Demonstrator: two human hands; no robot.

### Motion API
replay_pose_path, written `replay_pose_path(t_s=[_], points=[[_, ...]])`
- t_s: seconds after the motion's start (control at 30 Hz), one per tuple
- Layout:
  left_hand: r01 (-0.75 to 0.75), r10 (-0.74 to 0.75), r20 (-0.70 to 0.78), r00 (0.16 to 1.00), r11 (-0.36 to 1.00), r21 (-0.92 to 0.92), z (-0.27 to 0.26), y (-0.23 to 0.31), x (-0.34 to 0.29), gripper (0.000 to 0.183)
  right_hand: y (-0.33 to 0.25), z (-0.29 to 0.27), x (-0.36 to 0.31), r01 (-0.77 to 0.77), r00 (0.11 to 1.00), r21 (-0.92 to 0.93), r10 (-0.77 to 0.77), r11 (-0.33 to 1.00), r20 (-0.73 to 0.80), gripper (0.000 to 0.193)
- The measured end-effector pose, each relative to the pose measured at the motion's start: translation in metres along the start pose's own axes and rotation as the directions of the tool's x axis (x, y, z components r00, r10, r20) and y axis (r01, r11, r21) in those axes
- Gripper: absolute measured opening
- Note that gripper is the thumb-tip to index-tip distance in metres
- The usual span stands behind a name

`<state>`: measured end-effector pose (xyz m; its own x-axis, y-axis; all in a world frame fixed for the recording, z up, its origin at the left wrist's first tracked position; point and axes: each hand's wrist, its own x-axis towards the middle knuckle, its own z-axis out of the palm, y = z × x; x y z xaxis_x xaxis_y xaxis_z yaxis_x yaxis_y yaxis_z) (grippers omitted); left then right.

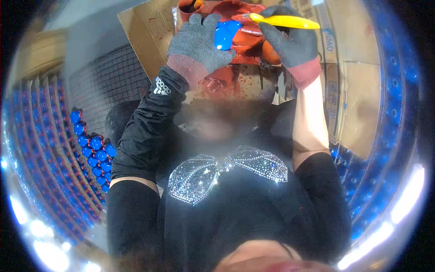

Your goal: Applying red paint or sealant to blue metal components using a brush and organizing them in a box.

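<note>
My left hand (199, 45), in a grey knitted glove with a reddish cuff, holds a glossy blue piece (226, 36) at its fingertips and thumb. The piece's full shape is partly hidden by the glove. My right hand (297, 45), in a dark-coated glove, grips a paintbrush with a yellow handle (290, 21). The brush points left, its reddish tip close to the blue piece. Beneath both hands lies a red, paint-covered surface (248, 55) with a wet shine. A rounded orange thing (270, 52) shows beside my right hand, mostly covered by it.
A red cup-like container (186, 11) stands at the far left of the red surface. Cardboard (147, 38) lies to the left, with more cardboard (358, 90) on the right. Blue rounded pieces (96, 156) with red edges stand in rows at left; further blue rows (394, 90) line the right.
</note>
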<state>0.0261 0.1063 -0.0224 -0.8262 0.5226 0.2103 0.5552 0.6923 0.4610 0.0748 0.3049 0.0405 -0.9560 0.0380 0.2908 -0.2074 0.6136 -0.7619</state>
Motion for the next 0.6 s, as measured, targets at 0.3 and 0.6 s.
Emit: replay_pose_path(t_s=[0.3, 0.6], points=[[0.307, -0.126, 0.280, 0.952, 0.379, -0.873, -0.014, -0.014, 0.006, 0.060, 0.018, -0.011, -0.004, 0.088, 0.983, 0.428, -0.008, 0.900, -0.184, 0.019], [0.331, 0.053, 0.345, 0.937, -0.444, -0.832, -0.041, 0.012, -0.016, 0.048, 0.056, 0.027, -0.014, 0.168, 0.962, 0.445, -0.046, 0.880, -0.271, 0.023]])
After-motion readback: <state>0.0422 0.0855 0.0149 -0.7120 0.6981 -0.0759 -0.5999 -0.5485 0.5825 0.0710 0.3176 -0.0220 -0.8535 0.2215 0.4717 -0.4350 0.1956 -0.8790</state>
